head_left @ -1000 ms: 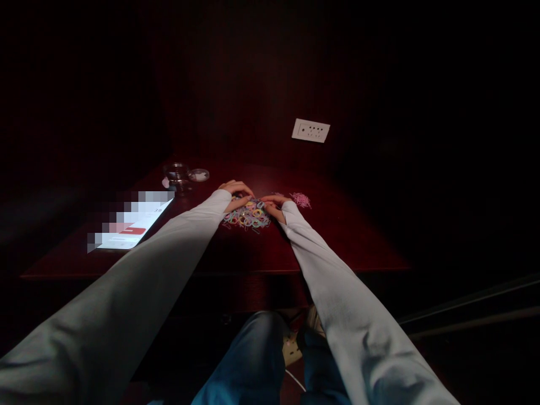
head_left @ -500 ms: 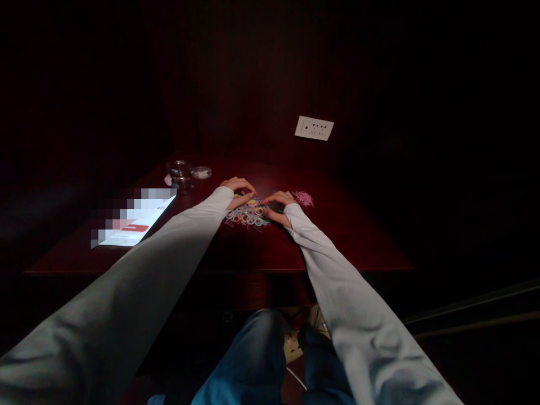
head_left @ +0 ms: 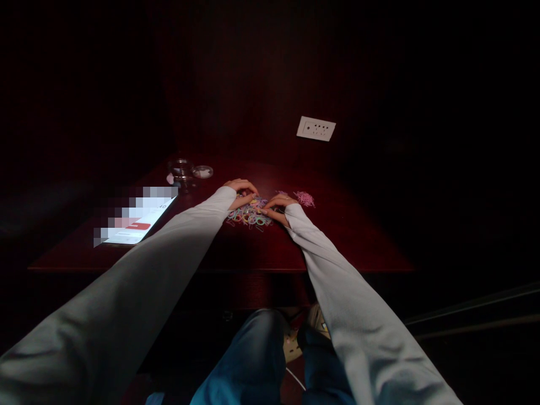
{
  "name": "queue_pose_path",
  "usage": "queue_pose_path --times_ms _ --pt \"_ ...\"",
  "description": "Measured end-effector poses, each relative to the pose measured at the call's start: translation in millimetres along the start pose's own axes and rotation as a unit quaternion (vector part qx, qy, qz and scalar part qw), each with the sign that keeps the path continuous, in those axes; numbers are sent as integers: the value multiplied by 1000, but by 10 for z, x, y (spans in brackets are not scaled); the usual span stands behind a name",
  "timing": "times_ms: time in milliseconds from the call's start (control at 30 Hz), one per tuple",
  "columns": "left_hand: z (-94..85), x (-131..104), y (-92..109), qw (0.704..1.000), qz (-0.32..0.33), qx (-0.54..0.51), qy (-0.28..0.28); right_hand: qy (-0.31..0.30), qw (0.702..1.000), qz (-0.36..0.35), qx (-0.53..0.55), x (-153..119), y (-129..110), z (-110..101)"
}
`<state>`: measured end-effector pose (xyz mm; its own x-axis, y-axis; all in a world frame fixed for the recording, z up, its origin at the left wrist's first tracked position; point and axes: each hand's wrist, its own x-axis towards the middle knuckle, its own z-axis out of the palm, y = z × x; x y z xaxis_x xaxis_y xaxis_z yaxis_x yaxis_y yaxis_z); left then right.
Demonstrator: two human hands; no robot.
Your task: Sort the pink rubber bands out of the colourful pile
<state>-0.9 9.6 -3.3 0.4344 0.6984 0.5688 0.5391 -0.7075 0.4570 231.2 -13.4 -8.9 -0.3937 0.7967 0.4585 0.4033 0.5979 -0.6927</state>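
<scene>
A heap of small multicoloured elastic hair ties [head_left: 253, 217] lies on the dark red table. My left hand [head_left: 242, 191] rests at the heap's far left side, fingers curved over it and apart from the thumb; I see nothing held in it. At the heap's right edge is my right hand [head_left: 278, 207], its thumb and fingertips drawn together among the ties. What they pinch is too small to make out. Just beyond that hand sits a separate little pile of pink hair ties [head_left: 304, 198].
On the left lies a phone [head_left: 130, 225] with a lit screen, partly blurred out. Behind it stand a clear jar [head_left: 180, 169] and a round clear lid [head_left: 203, 172]. A white wall socket [head_left: 316, 129] is at the back. The table [head_left: 253, 256] ends near my knees.
My right hand's thumb and fingertips have come together at the heap's edge. My left hand has hardly moved. The whole view has shifted slightly.
</scene>
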Motion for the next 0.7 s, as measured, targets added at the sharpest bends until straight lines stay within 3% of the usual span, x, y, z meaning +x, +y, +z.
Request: queue_pose_path --times_ms 200,433,700 --pt "7 6 38 1000 6 -7 -6 37 993 73 84 34 59 40" --pt "31 19 103 1000 22 -14 -5 82 957 150 236 85 79 109" --pt "77 33 81 999 41 -26 -23 92 945 158 272 155 180 49"
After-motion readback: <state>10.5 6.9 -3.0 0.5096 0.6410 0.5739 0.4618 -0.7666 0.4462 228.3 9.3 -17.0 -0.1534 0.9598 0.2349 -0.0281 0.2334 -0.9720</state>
